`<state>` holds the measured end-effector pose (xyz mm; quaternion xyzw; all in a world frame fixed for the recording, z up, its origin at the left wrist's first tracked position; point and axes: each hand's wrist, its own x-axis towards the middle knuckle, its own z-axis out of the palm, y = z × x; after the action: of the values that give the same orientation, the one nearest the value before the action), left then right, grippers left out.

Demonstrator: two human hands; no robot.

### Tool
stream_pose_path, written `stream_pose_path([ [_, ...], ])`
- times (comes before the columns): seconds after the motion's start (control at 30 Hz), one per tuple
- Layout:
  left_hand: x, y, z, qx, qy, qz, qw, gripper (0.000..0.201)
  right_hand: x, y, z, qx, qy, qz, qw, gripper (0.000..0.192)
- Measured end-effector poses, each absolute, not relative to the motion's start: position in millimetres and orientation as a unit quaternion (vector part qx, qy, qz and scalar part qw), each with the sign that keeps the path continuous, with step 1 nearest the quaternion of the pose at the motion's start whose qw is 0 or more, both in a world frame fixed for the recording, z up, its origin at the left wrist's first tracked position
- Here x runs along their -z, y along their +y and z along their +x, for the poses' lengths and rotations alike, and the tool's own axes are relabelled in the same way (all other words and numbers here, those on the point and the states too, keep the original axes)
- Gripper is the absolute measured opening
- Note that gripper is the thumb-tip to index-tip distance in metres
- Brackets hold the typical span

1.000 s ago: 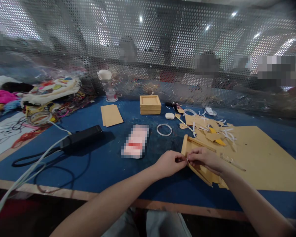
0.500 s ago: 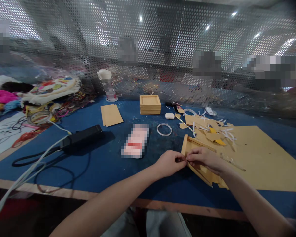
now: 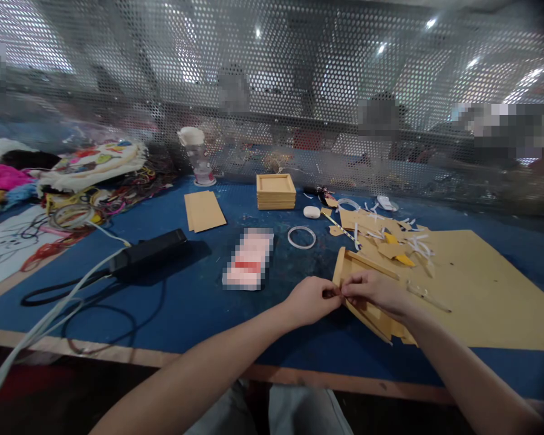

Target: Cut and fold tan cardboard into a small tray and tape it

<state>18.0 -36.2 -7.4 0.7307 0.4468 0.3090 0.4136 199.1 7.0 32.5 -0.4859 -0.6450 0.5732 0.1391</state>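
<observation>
A shallow tan frame [image 3: 369, 264], like folded card or wood, lies at an angle at the right of the table, its left corner towards me. My left hand [image 3: 315, 299] is closed at that corner, fingers curled against the frame's edge. Over the frame, my right hand [image 3: 374, 290] makes a pinch, and its fingertips meet the left ones at the same edge. Whatever is between the right fingertips is too small to make out. Part of the frame and some card under it are hidden by the right hand and forearm.
Behind stands a stack of similar frames [image 3: 276, 196], with brown card sheets [image 3: 206, 211] to its left. A phone [image 3: 249, 260], a tape roll [image 3: 301, 237] and a power strip [image 3: 149, 254] lie nearby. Paper scraps [image 3: 392, 241] and a large brown sheet [image 3: 489, 290] cover the right.
</observation>
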Motion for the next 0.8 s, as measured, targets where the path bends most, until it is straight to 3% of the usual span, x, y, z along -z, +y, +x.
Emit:
stream_pose_path([
  [0.37, -1.1, -36.4, 16.1, -0.354, 0.41, 0.691, 0.478, 0.028, -38.8, 6.6, 203.4, -0.607, -0.618, -0.472, 0.165, 0.015],
  [0.8, 1.9, -36.5, 15.7, -0.332, 0.429, 0.716, 0.441, 0.024, -33.4, 8.7, 204.6, -0.597, -0.624, -0.482, 0.147, 0.019],
])
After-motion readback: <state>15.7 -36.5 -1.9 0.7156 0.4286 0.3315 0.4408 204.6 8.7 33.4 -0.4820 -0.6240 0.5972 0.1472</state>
